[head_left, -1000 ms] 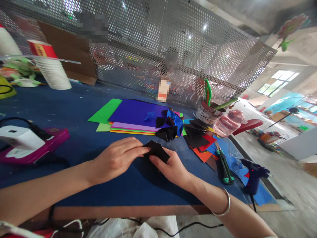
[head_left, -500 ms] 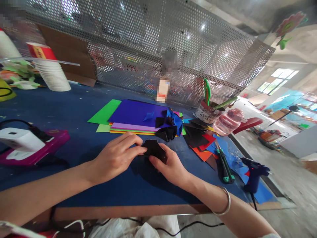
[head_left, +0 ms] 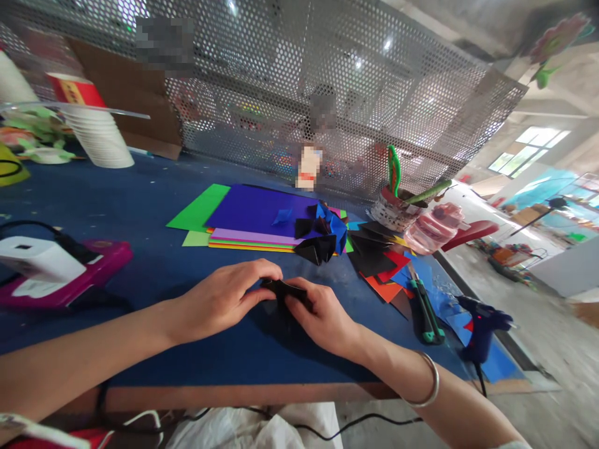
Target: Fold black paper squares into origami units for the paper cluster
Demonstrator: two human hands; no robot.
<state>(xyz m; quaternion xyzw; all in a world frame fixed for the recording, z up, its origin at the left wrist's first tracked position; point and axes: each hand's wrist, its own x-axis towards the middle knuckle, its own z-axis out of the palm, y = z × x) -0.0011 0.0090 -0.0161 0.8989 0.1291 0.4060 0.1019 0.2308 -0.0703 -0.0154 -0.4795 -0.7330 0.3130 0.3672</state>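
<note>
A small piece of black paper (head_left: pixel 290 290) is held between both hands, just above the blue table. My left hand (head_left: pixel 228 296) pinches its left edge between thumb and fingers. My right hand (head_left: pixel 326 313), with a silver bangle at the wrist, grips the right part, thumb in front and fingers behind. Beyond the hands lie folded black pieces (head_left: pixel 318 249) and folded blue pieces (head_left: pixel 337 229), partly on a stack of coloured paper with a dark blue sheet (head_left: pixel 255 212) on top.
On the right are black sheets (head_left: pixel 369 254), red paper scraps, a green-black cutter (head_left: pixel 425 312), a glue gun (head_left: pixel 482 324), a pink bottle (head_left: pixel 433 229) and a pot (head_left: pixel 397 209). A magenta power strip (head_left: pixel 110 265) and paper cups (head_left: pixel 100 137) stand left.
The black paper has tilted and now shows as a narrower strip, its broad face less visible. My left fingers have shifted slightly along its left end.
</note>
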